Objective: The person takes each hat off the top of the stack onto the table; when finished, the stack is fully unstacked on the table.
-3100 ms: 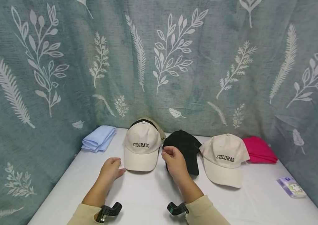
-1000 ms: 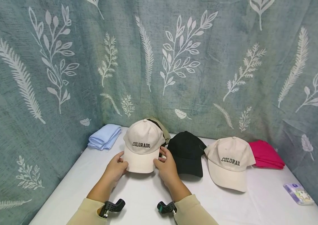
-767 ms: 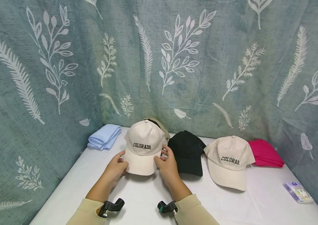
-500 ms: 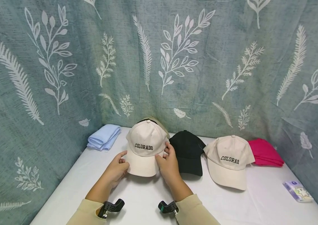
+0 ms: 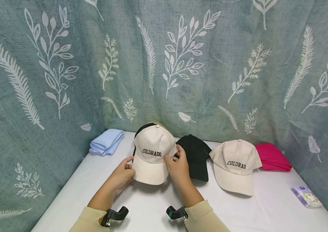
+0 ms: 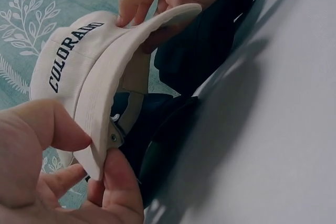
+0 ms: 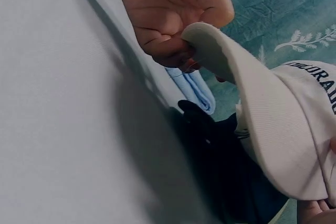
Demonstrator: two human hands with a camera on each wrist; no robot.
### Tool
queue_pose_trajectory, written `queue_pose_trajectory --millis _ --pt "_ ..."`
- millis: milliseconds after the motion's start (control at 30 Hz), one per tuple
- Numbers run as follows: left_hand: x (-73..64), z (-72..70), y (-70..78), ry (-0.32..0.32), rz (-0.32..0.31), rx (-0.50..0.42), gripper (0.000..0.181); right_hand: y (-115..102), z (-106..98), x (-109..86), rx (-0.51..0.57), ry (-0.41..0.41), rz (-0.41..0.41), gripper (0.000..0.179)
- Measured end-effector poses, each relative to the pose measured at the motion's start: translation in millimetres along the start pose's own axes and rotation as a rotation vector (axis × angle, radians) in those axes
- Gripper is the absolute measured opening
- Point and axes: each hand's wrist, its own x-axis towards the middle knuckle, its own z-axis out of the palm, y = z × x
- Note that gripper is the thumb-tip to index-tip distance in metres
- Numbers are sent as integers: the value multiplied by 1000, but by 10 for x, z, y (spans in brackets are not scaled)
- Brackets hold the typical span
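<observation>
Between both hands, a beige baseball cap lettered COLORADO is held tilted in front of a black cap and a khaki cap, which it mostly hides. My left hand pinches the left edge of its brim, with the thumb and fingers on either side in the left wrist view. At the cap's right side, near where brim meets crown, my right hand grips it by thumb and fingers. The left wrist view shows the underside of the brim raised above the white surface, with a dark cap behind.
Another black cap sits just right of my right hand. Further right stand a second beige COLORADO cap and a folded red cloth. A small purple packet lies at the right, a folded blue cloth at the back left.
Both hands, apart from the beige cap at first, have taken hold of it. The cap has moved right and nearer to me, baring more of the black cap behind its left side.
</observation>
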Motion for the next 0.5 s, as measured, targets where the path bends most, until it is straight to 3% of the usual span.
queue_pose_trajectory --millis 267,500 --pt "-47 79 39 -68 7 -1 93 -156 -156 -22 -3 45 25 78" --pt "-86 165 24 -84 10 -2 96 -202 -329 -73 -11 16 56 81"
